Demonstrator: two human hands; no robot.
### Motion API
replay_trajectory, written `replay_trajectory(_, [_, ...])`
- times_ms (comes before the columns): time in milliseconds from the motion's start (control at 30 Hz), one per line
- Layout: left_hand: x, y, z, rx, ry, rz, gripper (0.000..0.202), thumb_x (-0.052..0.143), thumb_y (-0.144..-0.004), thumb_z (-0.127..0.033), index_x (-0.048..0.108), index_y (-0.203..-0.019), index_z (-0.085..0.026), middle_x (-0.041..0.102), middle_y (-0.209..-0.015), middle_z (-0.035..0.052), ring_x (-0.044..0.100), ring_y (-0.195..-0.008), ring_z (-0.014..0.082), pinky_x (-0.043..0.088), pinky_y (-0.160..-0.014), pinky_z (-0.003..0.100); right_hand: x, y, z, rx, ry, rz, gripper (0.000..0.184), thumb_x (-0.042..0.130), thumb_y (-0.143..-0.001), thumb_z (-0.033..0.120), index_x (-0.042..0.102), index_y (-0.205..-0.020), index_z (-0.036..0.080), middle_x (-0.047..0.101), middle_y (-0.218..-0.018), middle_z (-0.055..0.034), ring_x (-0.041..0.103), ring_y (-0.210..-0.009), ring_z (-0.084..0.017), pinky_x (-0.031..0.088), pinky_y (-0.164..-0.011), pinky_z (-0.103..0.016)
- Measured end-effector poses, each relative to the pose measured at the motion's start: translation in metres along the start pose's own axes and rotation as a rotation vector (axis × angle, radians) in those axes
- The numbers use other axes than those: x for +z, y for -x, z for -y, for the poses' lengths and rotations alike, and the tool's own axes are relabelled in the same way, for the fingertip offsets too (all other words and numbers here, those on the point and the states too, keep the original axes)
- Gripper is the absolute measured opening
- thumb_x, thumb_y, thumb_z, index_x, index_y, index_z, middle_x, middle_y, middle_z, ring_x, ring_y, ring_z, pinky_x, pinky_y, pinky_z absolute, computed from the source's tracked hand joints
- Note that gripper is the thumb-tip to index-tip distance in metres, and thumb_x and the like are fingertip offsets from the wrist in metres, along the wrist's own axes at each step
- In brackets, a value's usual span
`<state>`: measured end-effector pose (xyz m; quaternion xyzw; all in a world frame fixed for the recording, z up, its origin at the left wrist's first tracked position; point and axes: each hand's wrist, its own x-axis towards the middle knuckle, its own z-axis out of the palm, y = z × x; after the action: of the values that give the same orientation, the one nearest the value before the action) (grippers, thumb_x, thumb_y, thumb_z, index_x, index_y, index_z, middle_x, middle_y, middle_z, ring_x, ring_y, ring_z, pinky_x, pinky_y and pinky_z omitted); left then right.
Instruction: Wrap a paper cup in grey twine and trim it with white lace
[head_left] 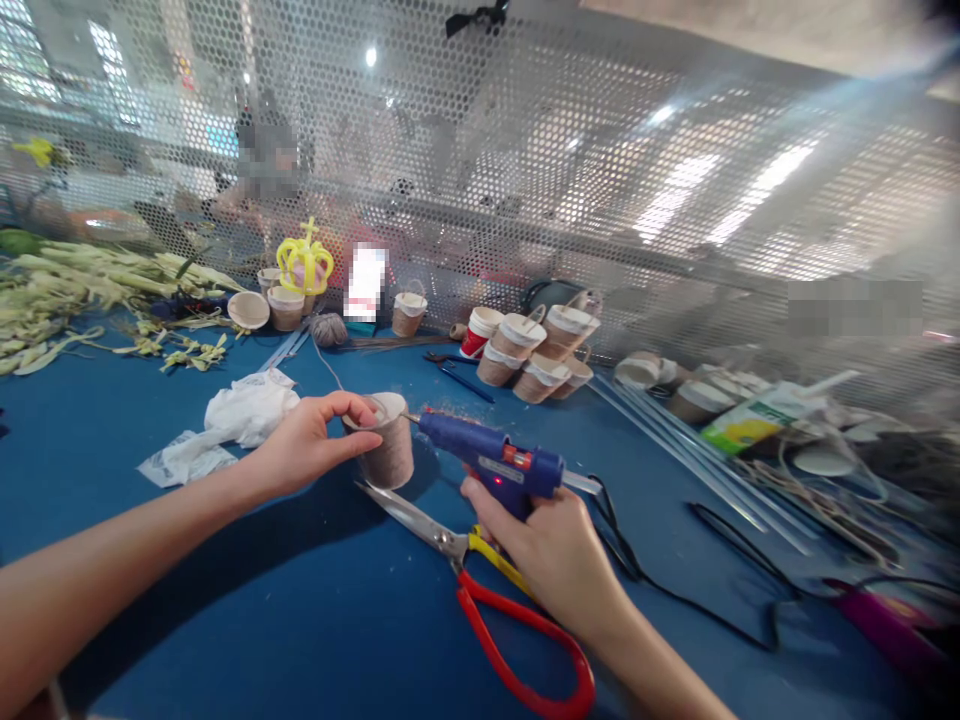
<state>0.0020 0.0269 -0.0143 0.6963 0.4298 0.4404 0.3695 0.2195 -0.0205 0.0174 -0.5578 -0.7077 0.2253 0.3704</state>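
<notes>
The yarn-wrapped cup (pixel 394 465) stands upright at the middle of the blue bench (pixel 300 620), its mouth facing up. The left hand (pixel 307 445) has its grip pinched on the cup's rim at ten o'clock, thumb outside; the right hand (pixel 555 560) has its grip clasped around the handle of the hot-glue gun (pixel 480 445), whose nozzle meets the rim at about two o'clock (touching or just short of it, I cannot tell).

Judging by the visible side, the cup's wall looks fully covered in grey winding, while the rim seems to be the part in hand. A strand runs from the grey yarn ball (pixel 328 330), at eleven o'clock from the cup, towards the left hand, so the yarn appears uncut. The cup shows no white lining or handle; several of the lined cups (pixel 540 378) at two o'clock have both, so those steps may be left. The scissors (pixel 450 545) lie unheld at four o'clock.

As for writing, the gun carries a pale label (pixel 504 471) too small to read, beside a lit red lamp. The green-and-yellow packet (pixel 750 425) at three o'clock is printed but illegible.
</notes>
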Motion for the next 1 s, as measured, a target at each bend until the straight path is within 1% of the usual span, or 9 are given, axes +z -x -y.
replay_trajectory(133, [0.000,0.002,-0.005,-0.019,-0.011,-0.004,0.015,0.058,-0.069,-0.031,0.052,-0.071,-0.017,0.063,-0.089,0.0057,0.056,-0.090,0.0201,0.041,-0.084,0.036,-0.009,-0.009,-0.006,0.113,-0.111,0.054,0.026,0.053,-0.075,0.036,0.058,-0.061,0.015,0.049,-0.043,0.0023,0.048,-0.042,-0.011,0.044,-0.048,-0.025])
replay_trajectory(267, [-0.006,0.007,-0.013,-0.023,-0.071,0.010,0.014,0.058,-0.070,-0.029,0.052,-0.072,-0.017,0.063,-0.094,0.0063,0.055,-0.095,0.0207,0.039,-0.088,0.038,-0.021,-0.026,-0.020,0.221,-0.263,-0.006,0.025,0.059,-0.071,0.036,0.057,-0.080,0.012,0.053,-0.053,0.0031,0.048,-0.045,-0.009,0.039,-0.043,-0.021])
replay_trajectory(333, [-0.011,0.011,-0.018,-0.009,-0.092,0.035,0.013,0.057,-0.072,-0.029,0.052,-0.073,-0.017,0.063,-0.095,0.0062,0.054,-0.097,0.0206,0.039,-0.089,0.038,-0.025,-0.037,-0.029,0.279,-0.181,-0.070,0.022,0.060,-0.069,0.034,0.055,-0.075,0.013,0.058,-0.060,0.0000,0.053,-0.051,-0.010,0.041,-0.045,-0.020])
replay_trajectory(500, [-0.020,0.021,-0.033,0.055,-0.127,0.117,0.007,0.055,-0.074,-0.024,0.052,-0.074,-0.017,0.061,-0.096,0.0059,0.054,-0.097,0.0196,0.041,-0.086,0.035,-0.019,-0.057,-0.049,0.356,-0.035,-0.038,0.026,0.058,-0.071,0.033,0.050,-0.054,0.015,0.051,-0.043,0.0026,0.046,-0.037,-0.008,0.036,-0.036,-0.019])
replay_trajectory(767, [-0.028,0.031,-0.051,0.266,-0.260,0.236,0.004,0.054,-0.077,-0.020,0.052,-0.074,-0.018,0.059,-0.091,0.0059,0.051,-0.101,0.0195,0.038,-0.086,0.033,-0.005,-0.061,-0.062,0.379,0.174,-0.009,0.025,0.058,-0.074,0.033,0.047,-0.057,0.018,0.048,-0.036,0.0024,0.051,-0.032,-0.014,0.040,-0.036,-0.023])
replay_trajectory(833, [-0.029,0.032,-0.052,0.292,-0.277,0.259,0.004,0.055,-0.077,-0.019,0.052,-0.074,-0.018,0.059,-0.090,0.0055,0.051,-0.101,0.0195,0.038,-0.086,0.032,-0.009,-0.061,-0.056,0.325,0.223,-0.024,0.019,0.060,-0.073,0.028,0.051,-0.061,0.015,0.057,-0.047,-0.0036,0.059,-0.045,-0.018,0.045,-0.043,-0.027])
replay_trajectory(900, [-0.029,0.032,-0.052,0.301,-0.291,0.278,0.005,0.056,-0.077,-0.019,0.052,-0.073,-0.018,0.060,-0.088,0.0050,0.051,-0.100,0.0196,0.038,-0.085,0.032,-0.015,-0.059,-0.039,0.223,0.254,-0.046,0.012,0.060,-0.072,0.024,0.057,-0.071,0.013,0.064,-0.073,-0.0110,0.063,-0.070,-0.022,0.049,-0.059,-0.032])
replay_trajectory(933, [-0.028,0.032,-0.052,0.301,-0.295,0.290,0.005,0.056,-0.077,-0.019,0.053,-0.073,-0.018,0.061,-0.088,0.0049,0.051,-0.100,0.0197,0.038,-0.086,0.032,-0.017,-0.056,-0.027,0.153,0.252,-0.038,0.011,0.059,-0.074,0.024,0.059,-0.078,0.014,0.064,-0.088,-0.0121,0.062,-0.085,-0.022,0.049,-0.069,-0.033])
replay_trajectory(1000, [-0.027,0.032,-0.052,0.293,-0.290,0.319,0.005,0.056,-0.076,-0.019,0.053,-0.073,-0.018,0.061,-0.090,0.0050,0.051,-0.100,0.0196,0.037,-0.087,0.032,-0.021,-0.051,0.001,-0.026,0.194,0.068,0.014,0.055,-0.078,0.024,0.062,-0.088,0.019,0.060,-0.106,-0.0059,0.057,-0.099,-0.017,0.045,-0.082,-0.029])
